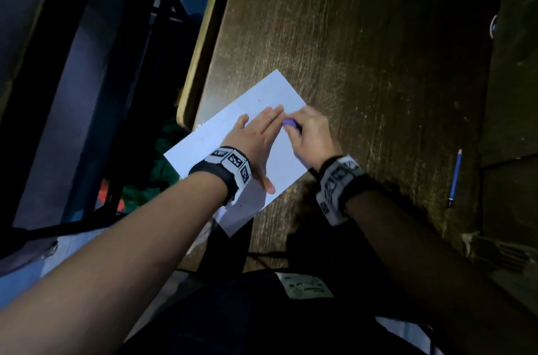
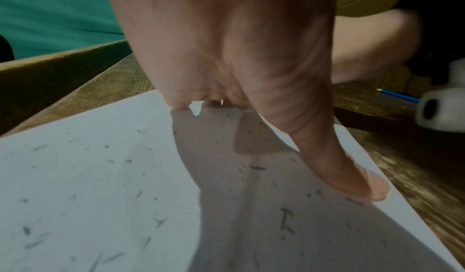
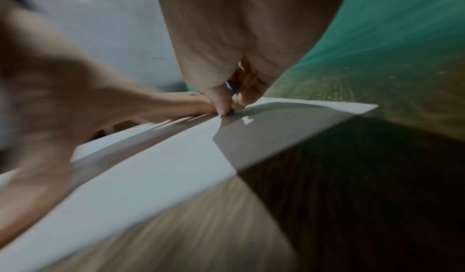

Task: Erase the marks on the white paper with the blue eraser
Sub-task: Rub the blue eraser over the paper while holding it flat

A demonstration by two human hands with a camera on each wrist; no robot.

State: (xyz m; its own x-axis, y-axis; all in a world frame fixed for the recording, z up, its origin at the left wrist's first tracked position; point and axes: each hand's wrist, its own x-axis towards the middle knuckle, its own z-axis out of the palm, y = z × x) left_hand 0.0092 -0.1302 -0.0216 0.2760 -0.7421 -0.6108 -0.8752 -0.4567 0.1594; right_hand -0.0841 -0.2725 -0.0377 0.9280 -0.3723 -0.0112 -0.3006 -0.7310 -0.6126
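Note:
A white sheet of paper (image 1: 262,98) lies slanted on the dark wooden desk, near its left edge. My left hand (image 1: 259,136) lies flat on the sheet, fingers straight, pressing it down. My right hand (image 1: 305,133) pinches the blue eraser (image 1: 290,122) and holds it against the paper just right of my left fingertips. In the left wrist view the paper (image 2: 88,177) is strewn with small dark crumbs and faint marks beside my thumb (image 2: 352,177). The right wrist view is blurred; a sliver of the eraser (image 3: 230,89) shows between finger and thumb, touching the paper (image 3: 156,177).
A blue pencil (image 1: 455,177) lies on the desk (image 1: 364,49) to the right of my hands. The desk's left edge (image 1: 203,43) runs close to the paper; beyond it stand a dark bench frame (image 1: 96,78) and green cloth below. A second surface adjoins at the far right.

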